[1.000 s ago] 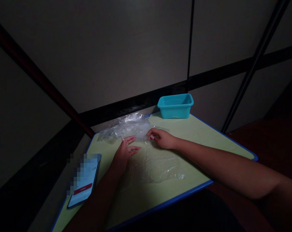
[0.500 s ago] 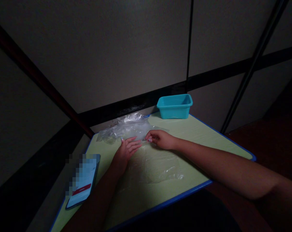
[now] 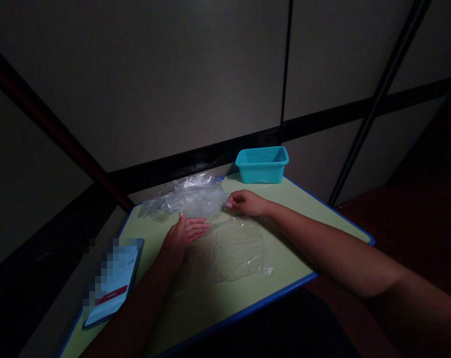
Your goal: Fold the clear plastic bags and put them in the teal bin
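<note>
A clear plastic bag lies spread on the table, faintly wrinkled and shiny at its lower right corner. At its far edge my right hand is closed in a pinch, with the bag's edge seemingly between thumb and fingertips. My left hand is open beside the bag's upper left part, fingers stretched out and thumb raised. Whether its lower side touches the plastic is hard to tell. Just beyond both hands lies a crumpled heap of clear plastic bags.
A turquoise plastic basket stands at the table's far corner. To the left, a phone with a lit screen lies by my left forearm. The pale yellow-green table has a blue rim, and panelled cupboard doors rise behind it.
My right hand has moved slightly away from me, lifting the far edge of the bag. My left hand has drawn apart from it, to the left. The whole view has shifted a little.
</note>
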{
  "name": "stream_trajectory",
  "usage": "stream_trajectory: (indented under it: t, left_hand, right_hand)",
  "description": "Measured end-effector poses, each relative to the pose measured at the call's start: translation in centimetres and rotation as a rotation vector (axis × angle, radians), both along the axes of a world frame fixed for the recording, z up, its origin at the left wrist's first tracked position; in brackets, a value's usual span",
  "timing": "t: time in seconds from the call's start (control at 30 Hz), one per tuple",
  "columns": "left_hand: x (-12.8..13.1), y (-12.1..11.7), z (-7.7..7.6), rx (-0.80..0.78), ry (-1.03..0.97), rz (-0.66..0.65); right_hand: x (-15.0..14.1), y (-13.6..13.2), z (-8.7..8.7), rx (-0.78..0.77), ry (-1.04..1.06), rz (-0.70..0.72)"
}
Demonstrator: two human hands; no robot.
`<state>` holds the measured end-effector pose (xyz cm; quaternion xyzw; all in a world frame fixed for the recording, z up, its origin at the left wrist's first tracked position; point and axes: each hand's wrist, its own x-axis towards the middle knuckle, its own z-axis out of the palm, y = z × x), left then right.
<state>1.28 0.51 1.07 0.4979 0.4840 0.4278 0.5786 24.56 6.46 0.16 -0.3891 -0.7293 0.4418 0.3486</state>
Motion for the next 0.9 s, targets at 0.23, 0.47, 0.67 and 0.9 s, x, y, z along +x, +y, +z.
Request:
stream_trajectory:
  t: [0.23, 0.47, 0.67, 0.9]
  left_hand:
    - [0.2, -0.3, 0.3, -0.012, 0.035, -0.025]
    - [0.5, -0.6, 0.8, -0.048, 0.061, -0.009]
    - [0.3, -0.6, 0.4, -0.051, 0.078, -0.028]
    - [0.6, -0.9, 0.5, -0.039, 0.085, -0.076]
  right_hand:
    - [0.8, -0.7, 0.8, -0.008, -0.242, 0.272]
    - [0.9, -0.5, 0.6, 0.056, -0.381, 0.208]
    - [1.2, -0.5, 0.7, 0.061, -0.433, 0.223]
    - [0.1, -1.5, 1.1, 0.322, -0.382, 0.081]
